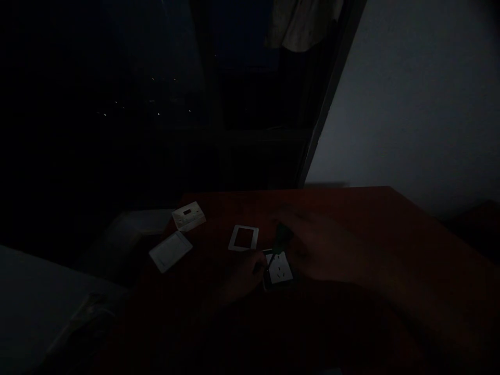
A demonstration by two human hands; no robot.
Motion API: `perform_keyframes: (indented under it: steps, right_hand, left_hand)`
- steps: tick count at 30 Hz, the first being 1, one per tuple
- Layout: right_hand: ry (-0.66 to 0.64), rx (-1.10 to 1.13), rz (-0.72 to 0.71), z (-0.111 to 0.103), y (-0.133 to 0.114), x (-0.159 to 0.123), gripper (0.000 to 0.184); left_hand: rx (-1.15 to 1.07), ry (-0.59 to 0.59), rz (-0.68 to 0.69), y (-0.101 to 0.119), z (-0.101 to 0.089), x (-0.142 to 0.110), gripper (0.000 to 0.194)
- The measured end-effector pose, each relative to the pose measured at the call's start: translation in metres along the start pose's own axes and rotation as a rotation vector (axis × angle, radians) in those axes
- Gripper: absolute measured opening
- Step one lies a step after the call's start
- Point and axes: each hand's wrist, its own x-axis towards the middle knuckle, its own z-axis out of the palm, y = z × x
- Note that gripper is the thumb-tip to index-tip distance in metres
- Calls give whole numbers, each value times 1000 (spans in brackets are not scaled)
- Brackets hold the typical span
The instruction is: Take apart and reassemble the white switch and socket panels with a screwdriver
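Note:
A wall socket (280, 270) with a white slotted face and a dark surround lies on the reddish table. My left hand (246, 276) is closed at its left edge, fingertips against it; most of that hand is lost in shadow. From the right, my right hand (326, 245) is closed around the green handle of a screwdriver (282, 237). Its shaft slants down to the left side of the socket, close to my left fingertips. Whether the tip sits in a screw is too dark to tell. Just behind lies a white square frame (232, 242) with an open middle.
At the table's left edge are a white box-like piece (189, 217) with a small rectangular hole and a flat white rectangular piece (171, 252). Beyond the reddish table (344, 200) is a dark window with a cloth (302, 26) hanging above. A pale wall (410, 104) stands at right.

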Motion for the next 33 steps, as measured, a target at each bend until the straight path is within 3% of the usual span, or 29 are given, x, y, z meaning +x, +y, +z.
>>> perform_keyframes:
  steps: [8,17,25,33]
  right_hand:
    - [24,-8,21,3,4,5,15]
    - [84,86,24,1,17,-11,16]
    - [187,99,140,0,37,-39,21]
    - [189,141,216,8,46,-54,19]
  left_hand:
    - [0,-7,13,-5,8,-3,10]
    - [209,-29,31,8,1,-1,7]
    - [394,-65,68,17,-2,1,13]
    - [399,-84,99,23,-13,6,15]
